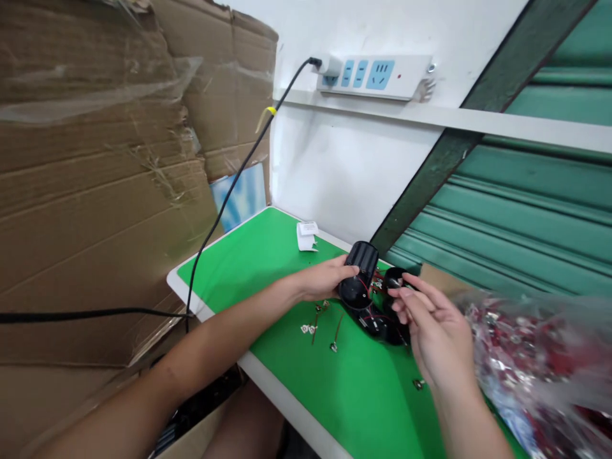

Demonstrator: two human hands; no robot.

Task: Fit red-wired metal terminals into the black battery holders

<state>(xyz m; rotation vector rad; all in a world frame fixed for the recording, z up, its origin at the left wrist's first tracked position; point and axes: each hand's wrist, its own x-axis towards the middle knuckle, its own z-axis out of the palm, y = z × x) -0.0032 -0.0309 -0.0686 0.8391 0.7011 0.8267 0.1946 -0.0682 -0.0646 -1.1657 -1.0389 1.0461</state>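
i saw the left hand [327,278] gripping a black case [364,257] above the green worktop [248,255], its thumb on the side. the right hand [442,335] had its fingertips at a round black piece [394,278] over the worktop, but i could not tell if they pinched it. a curved black piece [375,323] was on or just over the worktop. tiny bits with wires [333,347] lay on the worktop, white paper [306,238] lay near its back edge, and a see-through bag [540,357] of red and silver stuff was at its right end.
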